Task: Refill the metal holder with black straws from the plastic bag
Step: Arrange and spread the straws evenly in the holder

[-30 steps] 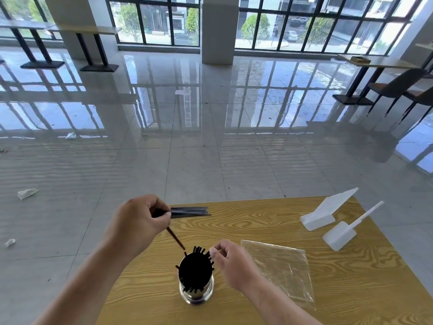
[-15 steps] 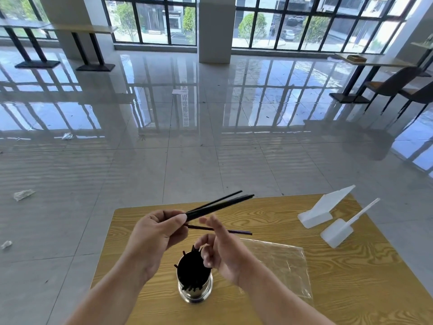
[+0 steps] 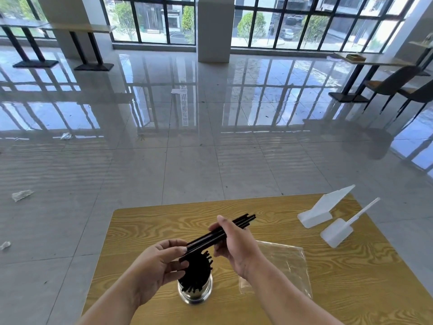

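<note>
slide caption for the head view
Left hand and right hand hold a bundle of black straws above the metal holder on a wooden table.

The bench (image 3: 145, 221) lies open toward its far left corner, while the metal holder (image 3: 195, 296) near the near edge, the plastic bag (image 3: 288, 266) beside it, and the white stand (image 3: 318, 213) and white scoop (image 3: 336, 234) at the far right corner stand in the way.

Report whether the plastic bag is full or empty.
Empty as far as visible: the plastic bag lies flat on the table, wood grain showing through, nothing black inside; the right forearm hides its left edge.
</note>
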The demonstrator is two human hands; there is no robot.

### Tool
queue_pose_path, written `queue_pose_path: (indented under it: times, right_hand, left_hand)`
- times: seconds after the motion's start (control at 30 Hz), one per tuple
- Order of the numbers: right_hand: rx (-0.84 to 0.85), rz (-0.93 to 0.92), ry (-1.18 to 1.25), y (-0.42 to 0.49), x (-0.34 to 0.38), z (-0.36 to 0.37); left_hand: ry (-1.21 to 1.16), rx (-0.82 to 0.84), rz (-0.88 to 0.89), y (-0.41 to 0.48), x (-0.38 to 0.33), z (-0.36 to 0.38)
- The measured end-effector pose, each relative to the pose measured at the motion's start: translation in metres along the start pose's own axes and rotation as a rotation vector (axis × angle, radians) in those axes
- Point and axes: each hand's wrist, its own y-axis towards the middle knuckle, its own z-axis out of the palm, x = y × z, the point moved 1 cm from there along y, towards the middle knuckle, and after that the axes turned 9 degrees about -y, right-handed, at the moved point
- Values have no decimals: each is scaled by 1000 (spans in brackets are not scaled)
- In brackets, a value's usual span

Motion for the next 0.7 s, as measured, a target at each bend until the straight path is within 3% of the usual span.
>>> queue_pose_path:
  times: [0.23,0.47,0.7]
  right_hand:
    - [-11,-203,-517,2,-5,4]
    - [50,-343,-690,10,-22,15]
    - [97,-205,-874,20,-41,13]
  left_hand:
    - [431,-192,74,7,9,-14]
    - [644,-174,38,13,17,-24]
    - [983,-147,63,17,27,-16]
